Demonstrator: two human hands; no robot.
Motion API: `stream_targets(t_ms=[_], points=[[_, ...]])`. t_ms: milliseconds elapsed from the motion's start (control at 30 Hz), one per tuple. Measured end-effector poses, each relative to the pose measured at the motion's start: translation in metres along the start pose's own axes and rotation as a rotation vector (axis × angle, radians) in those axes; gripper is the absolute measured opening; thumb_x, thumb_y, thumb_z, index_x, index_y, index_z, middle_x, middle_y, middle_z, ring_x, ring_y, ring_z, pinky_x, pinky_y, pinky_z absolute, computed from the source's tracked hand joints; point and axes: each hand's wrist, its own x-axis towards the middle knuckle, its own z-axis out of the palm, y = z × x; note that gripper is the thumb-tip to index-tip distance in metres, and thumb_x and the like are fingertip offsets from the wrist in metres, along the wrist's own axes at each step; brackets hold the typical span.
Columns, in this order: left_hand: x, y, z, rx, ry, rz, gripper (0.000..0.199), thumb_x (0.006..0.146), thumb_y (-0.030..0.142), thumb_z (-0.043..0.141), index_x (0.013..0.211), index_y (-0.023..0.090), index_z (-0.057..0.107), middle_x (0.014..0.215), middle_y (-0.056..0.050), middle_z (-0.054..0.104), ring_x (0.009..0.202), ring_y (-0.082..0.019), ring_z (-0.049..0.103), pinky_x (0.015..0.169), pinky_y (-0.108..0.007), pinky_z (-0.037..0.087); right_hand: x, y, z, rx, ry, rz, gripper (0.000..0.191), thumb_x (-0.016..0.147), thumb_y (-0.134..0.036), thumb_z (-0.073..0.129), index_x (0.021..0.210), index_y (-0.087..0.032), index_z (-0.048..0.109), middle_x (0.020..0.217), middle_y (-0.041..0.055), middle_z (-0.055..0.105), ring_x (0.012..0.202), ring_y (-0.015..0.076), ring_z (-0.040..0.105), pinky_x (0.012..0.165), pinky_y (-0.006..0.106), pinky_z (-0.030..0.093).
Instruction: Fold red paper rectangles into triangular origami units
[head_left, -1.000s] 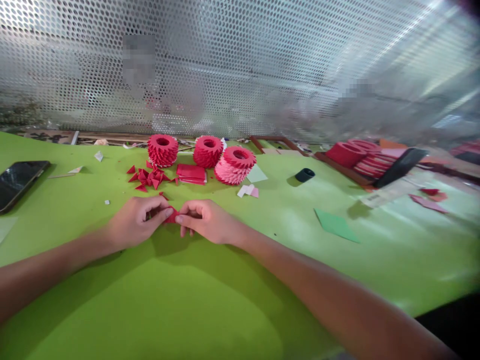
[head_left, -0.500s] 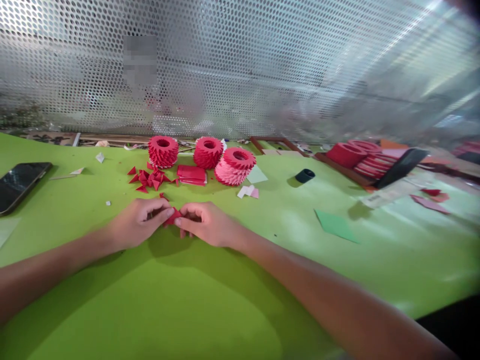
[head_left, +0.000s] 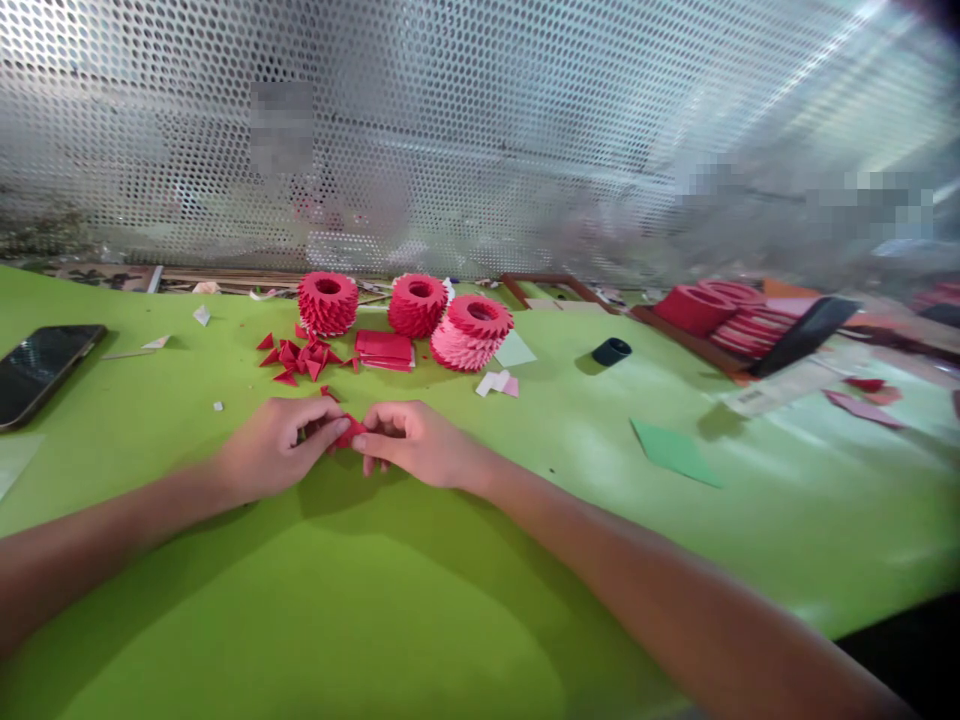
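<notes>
Two hands point(head_left: 352, 445) pinch one red paper triangle point(head_left: 349, 432).

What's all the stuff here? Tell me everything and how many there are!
folded paper rings: three, red, one with pink layers, far side of the table
green table: one, bright green, under everything
paper triangles: many, red, left of the rings
paper stack: one, red, between the rings
phone: one, black, left side
small dark roll: one, black, right of the rings
paper sheet: one, darker green, right side
perforated metal screen: one, silver, behind the table
red paper piece: one, red, between the hands
left hand: one, pinching the red paper piece
right hand: one, pinching it too
</notes>
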Motion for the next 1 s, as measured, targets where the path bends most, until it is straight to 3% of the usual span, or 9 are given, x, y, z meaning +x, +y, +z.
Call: stream_targets(t_ms=[533, 1000], points=[[0.0, 0.0011, -0.0013, 0.017, 0.056, 0.019, 0.033, 0.095, 0.036, 0.049, 0.077, 0.017, 0.068, 0.063, 0.0, 0.066, 0.05, -0.012, 0.052, 0.048, -0.021, 0.036, 0.0048, -0.0012, -0.0015, 0.15, 0.002, 0.039, 0.018, 0.086, -0.028, 0.071, 0.076, -0.015, 0.063, 0.074, 0.0029, 0.073, 0.061, 0.0092, 0.061, 0.061, 0.021, 0.048], [-0.0008, 0.0028, -0.0028, -0.009, 0.067, 0.018, 0.031, 0.095, 0.034, 0.048, 0.076, 0.017, 0.066, 0.065, 0.0, 0.068, 0.053, -0.012, 0.056, 0.05, -0.021, 0.039, 0.0093, 0.0048, -0.0047, 0.218, 0.036, 0.042, 0.026, 0.072, -0.031, 0.083, 0.074, -0.015, 0.063, 0.071, 0.0017, 0.072, 0.062, 0.0103, 0.063, 0.06, 0.022, 0.048]])
